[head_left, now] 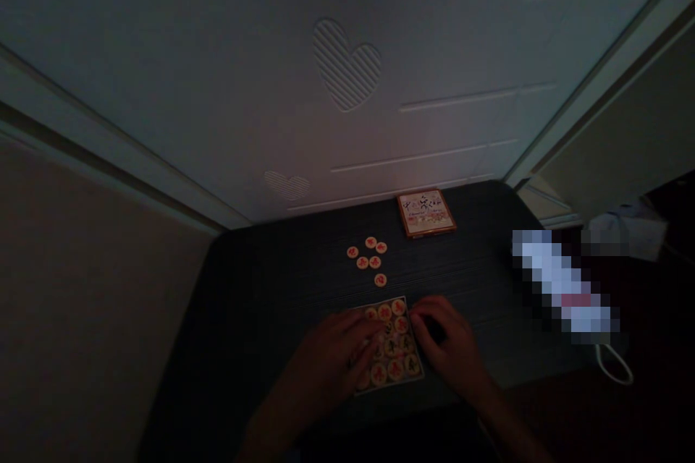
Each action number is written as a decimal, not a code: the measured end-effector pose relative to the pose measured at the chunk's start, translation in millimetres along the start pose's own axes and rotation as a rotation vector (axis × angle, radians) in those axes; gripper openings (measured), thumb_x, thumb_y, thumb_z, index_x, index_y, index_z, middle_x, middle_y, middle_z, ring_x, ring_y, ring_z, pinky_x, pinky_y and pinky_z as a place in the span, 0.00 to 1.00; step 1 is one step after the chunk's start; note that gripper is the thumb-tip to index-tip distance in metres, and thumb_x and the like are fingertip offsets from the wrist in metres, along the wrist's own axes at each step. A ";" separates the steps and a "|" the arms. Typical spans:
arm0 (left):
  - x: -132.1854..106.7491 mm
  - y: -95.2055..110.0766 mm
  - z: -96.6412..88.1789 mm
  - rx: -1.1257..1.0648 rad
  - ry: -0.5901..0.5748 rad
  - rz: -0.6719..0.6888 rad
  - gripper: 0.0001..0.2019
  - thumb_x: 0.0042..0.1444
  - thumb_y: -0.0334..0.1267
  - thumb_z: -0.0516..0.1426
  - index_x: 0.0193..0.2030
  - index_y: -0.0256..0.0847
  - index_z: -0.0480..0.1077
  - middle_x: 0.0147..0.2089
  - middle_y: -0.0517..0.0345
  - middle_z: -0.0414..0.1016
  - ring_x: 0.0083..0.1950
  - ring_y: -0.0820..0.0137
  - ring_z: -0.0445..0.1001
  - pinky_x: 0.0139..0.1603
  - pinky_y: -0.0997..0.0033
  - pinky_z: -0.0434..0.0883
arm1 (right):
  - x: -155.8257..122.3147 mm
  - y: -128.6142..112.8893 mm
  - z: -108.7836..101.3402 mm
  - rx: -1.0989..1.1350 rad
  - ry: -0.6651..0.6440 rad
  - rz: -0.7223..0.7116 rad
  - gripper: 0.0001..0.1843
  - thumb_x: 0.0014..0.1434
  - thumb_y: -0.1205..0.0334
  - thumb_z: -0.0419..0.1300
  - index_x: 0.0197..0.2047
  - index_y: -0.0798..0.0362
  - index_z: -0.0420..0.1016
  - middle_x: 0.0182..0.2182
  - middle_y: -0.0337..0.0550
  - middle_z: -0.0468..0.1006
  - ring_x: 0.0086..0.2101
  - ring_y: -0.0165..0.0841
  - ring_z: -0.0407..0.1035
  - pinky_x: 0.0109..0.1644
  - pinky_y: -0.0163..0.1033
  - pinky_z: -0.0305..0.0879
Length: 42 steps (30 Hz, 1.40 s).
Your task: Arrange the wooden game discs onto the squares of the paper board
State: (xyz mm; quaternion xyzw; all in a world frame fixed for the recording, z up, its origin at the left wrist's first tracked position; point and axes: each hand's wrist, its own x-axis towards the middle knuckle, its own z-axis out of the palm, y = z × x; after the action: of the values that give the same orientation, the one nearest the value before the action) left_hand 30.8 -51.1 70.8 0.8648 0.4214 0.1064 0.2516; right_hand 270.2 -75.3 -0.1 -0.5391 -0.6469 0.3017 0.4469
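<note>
Near the front of the dark table, a shallow square box holds rows of round Chinese chess pieces with red and dark characters. My left hand covers the left part of the box. Its thumb and fingers are closed together over the pieces, and whatever they grip is hidden. At the box's right edge is my right hand, curled, with thumb and forefinger closed at that edge. Beyond the box, several loose chess pieces lie face up with red characters.
A square box lid with printed characters lies at the table's back. Behind it rises a pale panel with heart reliefs. A blurred-out pale object with a cord loop is at the right. Lighting is dim.
</note>
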 end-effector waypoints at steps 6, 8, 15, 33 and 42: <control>17.0 -27.1 -21.8 -0.061 0.135 -0.110 0.18 0.68 0.39 0.56 0.63 0.53 0.67 0.51 0.59 0.77 0.48 0.66 0.78 0.53 0.60 0.76 | 0.0 -0.8 -0.2 0.006 -0.001 0.016 0.06 0.67 0.63 0.58 0.43 0.48 0.78 0.40 0.45 0.80 0.40 0.37 0.76 0.44 0.40 0.73; 27.2 -37.1 -22.8 -0.074 0.168 -0.122 0.18 0.68 0.40 0.56 0.63 0.53 0.66 0.52 0.58 0.76 0.48 0.67 0.77 0.53 0.60 0.76 | -0.1 -1.1 -0.3 0.006 -0.001 0.015 0.06 0.67 0.64 0.58 0.43 0.48 0.78 0.40 0.45 0.79 0.41 0.36 0.76 0.44 0.40 0.73; 65.4 -83.6 -8.3 -0.061 0.243 -0.085 0.15 0.68 0.40 0.56 0.60 0.51 0.68 0.58 0.56 0.73 0.53 0.65 0.76 0.58 0.56 0.75 | 0.7 -1.3 -0.6 0.010 0.011 0.022 0.06 0.67 0.63 0.59 0.43 0.48 0.77 0.41 0.45 0.80 0.42 0.37 0.76 0.43 0.39 0.73; 68.9 -100.5 10.7 -0.014 0.328 -0.106 0.16 0.65 0.48 0.59 0.58 0.52 0.74 0.47 0.58 0.75 0.41 0.67 0.74 0.50 0.60 0.72 | 88.3 13.4 -3.6 -0.098 -0.111 -0.053 0.09 0.68 0.59 0.58 0.47 0.49 0.78 0.38 0.43 0.79 0.36 0.34 0.74 0.39 0.39 0.72; 65.4 -96.0 7.4 0.010 0.295 -0.089 0.12 0.64 0.46 0.60 0.51 0.50 0.76 0.48 0.58 0.78 0.44 0.66 0.75 0.51 0.59 0.68 | 121.5 30.0 15.2 -0.213 -0.350 -0.304 0.15 0.70 0.62 0.56 0.56 0.47 0.79 0.37 0.42 0.76 0.36 0.32 0.74 0.41 0.37 0.71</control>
State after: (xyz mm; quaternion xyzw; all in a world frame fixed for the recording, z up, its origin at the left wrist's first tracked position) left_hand 9.5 47.2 12.3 0.8215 0.4922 0.2187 0.1871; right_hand 266.9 50.7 -1.9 -0.4193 -0.8161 0.2501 0.3092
